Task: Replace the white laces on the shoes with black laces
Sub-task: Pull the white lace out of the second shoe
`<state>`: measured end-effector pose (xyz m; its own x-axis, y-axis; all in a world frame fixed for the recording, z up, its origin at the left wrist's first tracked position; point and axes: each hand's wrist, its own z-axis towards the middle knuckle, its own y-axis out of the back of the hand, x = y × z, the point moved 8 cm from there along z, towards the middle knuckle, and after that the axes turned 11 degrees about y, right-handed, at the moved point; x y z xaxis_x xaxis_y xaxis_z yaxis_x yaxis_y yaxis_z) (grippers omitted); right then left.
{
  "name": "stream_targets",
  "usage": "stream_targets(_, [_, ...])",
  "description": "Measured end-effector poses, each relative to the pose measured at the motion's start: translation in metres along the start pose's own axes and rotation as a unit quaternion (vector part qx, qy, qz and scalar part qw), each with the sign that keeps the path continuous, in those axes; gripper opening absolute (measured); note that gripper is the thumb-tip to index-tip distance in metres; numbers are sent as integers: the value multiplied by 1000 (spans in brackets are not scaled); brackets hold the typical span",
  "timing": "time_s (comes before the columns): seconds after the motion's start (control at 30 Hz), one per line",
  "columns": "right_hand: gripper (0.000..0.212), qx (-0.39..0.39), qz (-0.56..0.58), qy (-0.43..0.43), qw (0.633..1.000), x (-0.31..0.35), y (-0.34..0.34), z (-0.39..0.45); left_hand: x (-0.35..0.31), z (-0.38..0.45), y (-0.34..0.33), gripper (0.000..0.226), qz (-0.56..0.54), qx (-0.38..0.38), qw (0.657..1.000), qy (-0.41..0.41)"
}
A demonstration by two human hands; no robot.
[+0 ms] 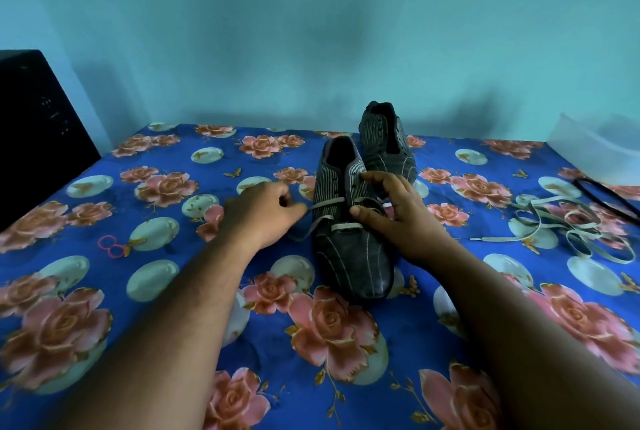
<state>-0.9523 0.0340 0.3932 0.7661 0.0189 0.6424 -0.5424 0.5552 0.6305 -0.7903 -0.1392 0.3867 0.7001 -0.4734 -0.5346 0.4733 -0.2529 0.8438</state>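
While the floral blue cloth (104,291) takes up most of the view, the work sits at its middle: two dark striped shoes, the far shoe (386,138) already stripped of lacing, its eyelets bare, and the near shoe (349,232) only partly undone. Judging from this, the task is under halfway. One removed white lace (568,232) lies in a loose heap well to the right, and a black lace (602,195) waits just beyond it, not yet threaded into either shoe. The near shoe's white lace (329,202) runs through only the lowest eyelets, two short bars showing across the vamp, so it must come fully out before both shoes get black lacing.

The right hand (391,215) holds the near shoe, thumb pressed on the vamp and fingers curled round its right side, steadying it. The left hand (263,211) is beside the shoe's left edge, its fingertips pinched on the free end of the near lace, which stretches taut from the eyelet to the pinch.
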Motion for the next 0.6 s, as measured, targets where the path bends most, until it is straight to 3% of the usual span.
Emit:
stream_targets(0.13, [62,1,-3,1,1000,0,0,0,-33,-14,3,41,-211,37,972,-95])
stream_targets(0.23, [64,-1,-3,4,1000,1,1,0,-57,-31,0,35,-198,41,956,-214])
stream_targets(0.3, [67,0,-4,3,1000,2,1,0,-59,-31,-3,30,-162,14,958,-237])
stream_targets(0.4, [66,2,-3,3,1000,1,1,0,-48,-19,-6,28,-161,27,971,-177])
stream_targets(0.5, [62,0,-2,4,1000,-1,0,1,-25,-7,-10,34,-168,52,983,-57])
stream_targets(0.6, [62,-1,-1,0,1000,-2,0,1,0,-1,-3,41,-108,11,993,37])
